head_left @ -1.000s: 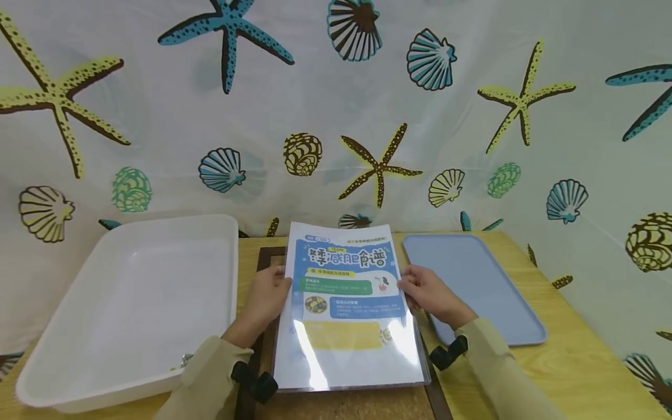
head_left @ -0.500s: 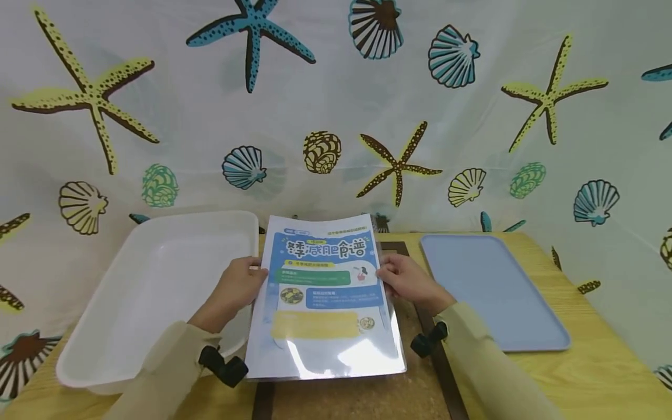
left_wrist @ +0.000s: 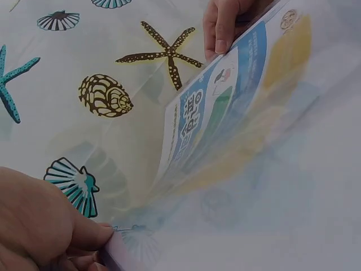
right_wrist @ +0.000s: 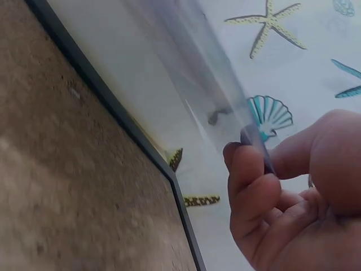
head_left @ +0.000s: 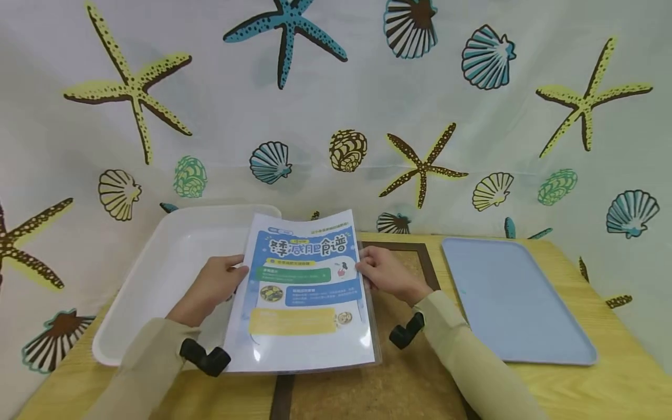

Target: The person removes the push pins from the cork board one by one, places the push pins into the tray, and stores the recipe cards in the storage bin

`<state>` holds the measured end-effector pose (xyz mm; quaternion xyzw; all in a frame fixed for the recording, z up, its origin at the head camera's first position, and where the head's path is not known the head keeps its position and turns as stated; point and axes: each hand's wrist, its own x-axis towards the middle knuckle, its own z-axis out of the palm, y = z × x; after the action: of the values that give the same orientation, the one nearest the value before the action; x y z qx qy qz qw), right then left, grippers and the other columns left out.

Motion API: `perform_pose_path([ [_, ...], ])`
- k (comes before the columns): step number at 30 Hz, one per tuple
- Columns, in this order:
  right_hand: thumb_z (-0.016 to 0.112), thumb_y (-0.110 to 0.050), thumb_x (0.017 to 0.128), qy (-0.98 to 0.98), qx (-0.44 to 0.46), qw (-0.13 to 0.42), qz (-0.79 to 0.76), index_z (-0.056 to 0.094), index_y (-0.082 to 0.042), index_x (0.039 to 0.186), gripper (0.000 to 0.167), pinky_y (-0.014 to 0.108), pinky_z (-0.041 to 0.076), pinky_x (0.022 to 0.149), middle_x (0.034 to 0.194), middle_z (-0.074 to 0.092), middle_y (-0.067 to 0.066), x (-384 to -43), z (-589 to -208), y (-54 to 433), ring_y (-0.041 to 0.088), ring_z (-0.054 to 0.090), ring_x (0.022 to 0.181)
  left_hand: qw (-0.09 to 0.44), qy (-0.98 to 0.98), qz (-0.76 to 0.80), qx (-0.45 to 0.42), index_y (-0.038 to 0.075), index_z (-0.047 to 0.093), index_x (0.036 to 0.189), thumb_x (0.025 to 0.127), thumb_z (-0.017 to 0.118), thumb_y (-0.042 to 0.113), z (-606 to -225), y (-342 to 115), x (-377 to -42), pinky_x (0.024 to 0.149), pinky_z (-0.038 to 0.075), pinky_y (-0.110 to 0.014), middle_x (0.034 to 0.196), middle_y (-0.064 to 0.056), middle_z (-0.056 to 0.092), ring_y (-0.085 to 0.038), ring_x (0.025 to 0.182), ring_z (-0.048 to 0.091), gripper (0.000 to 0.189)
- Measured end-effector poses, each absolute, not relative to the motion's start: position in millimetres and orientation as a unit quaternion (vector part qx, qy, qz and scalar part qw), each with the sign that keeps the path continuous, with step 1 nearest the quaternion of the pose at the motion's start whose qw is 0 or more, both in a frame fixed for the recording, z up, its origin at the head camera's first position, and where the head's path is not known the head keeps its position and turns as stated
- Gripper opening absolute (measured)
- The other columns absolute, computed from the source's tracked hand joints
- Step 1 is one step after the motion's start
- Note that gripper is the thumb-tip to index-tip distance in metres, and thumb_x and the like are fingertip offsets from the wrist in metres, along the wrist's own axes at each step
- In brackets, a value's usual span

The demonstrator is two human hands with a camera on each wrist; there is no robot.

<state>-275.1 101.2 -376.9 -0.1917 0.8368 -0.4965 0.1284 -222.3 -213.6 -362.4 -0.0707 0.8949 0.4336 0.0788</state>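
A printed sheet (head_left: 301, 324) in a clear plastic cover, blue and white with Chinese lettering, is stretched between my two hands in the head view. My left hand (head_left: 212, 286) pinches its left edge, thumb on the front. On the opposite edge, my right hand (head_left: 391, 273) grips with thumb and curled fingers. The left wrist view catches the sheet (left_wrist: 194, 121) bowed, with the left thumb (left_wrist: 84, 231) at its near edge. Seen from the right wrist, the right hand (right_wrist: 299, 209) pinches the glossy plastic edge, beside the cork board (right_wrist: 73, 169).
Left of the sheet stands a white basin (head_left: 112, 326), partly covered by it. Below and to the right lies the dark-framed cork board (head_left: 367, 385) on a wooden table (head_left: 619, 385). A light blue tray (head_left: 514, 303) sits at right. Behind hangs a shell-and-starfish curtain (head_left: 325, 87).
Both hands have carried the sheet leftward off the middle of the cork board, so it now overlaps the basin's right side and bares more cork. The head view has swung left.
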Motion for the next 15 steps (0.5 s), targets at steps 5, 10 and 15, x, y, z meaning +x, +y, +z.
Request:
perform_pose_path([
  [5, 0.049, -0.010, 0.100, 0.829, -0.182, 0.143, -0.509, 0.055, 0.005, 0.120, 0.026, 0.026, 0.041, 0.053, 0.089, 0.067, 0.012, -277, -377, 87, 0.015, 0.053, 0.058, 0.080, 0.904, 0.414, -0.073, 0.000, 0.025, 0.150, 0.104, 0.039, 0.022, -363, -226, -226, 0.064, 0.044, -0.025, 0.121, -0.025, 0.059, -0.021, 0.086, 0.059, 0.053],
  [10, 0.049, -0.011, 0.100, 0.819, -0.188, 0.165, -0.516, 0.055, 0.005, 0.119, 0.026, 0.026, 0.042, 0.054, 0.089, 0.066, 0.012, -278, -380, 62, 0.017, 0.053, 0.060, 0.087, 0.913, 0.389, -0.089, -0.004, 0.020, 0.150, 0.104, 0.037, 0.021, -361, -250, -224, 0.081, 0.052, -0.037, 0.131, -0.030, 0.051, -0.031, 0.100, 0.059, 0.054],
  [15, 0.045, -0.009, 0.099, 0.827, -0.178, 0.164, -0.508, 0.056, 0.004, 0.116, 0.024, 0.028, 0.043, 0.055, 0.088, 0.063, 0.011, -280, -379, 38, 0.016, 0.052, 0.061, 0.090, 0.919, 0.373, -0.091, -0.007, 0.017, 0.149, 0.104, 0.035, 0.018, -359, -271, -226, 0.092, 0.050, -0.046, 0.135, -0.034, 0.046, -0.035, 0.103, 0.057, 0.054],
])
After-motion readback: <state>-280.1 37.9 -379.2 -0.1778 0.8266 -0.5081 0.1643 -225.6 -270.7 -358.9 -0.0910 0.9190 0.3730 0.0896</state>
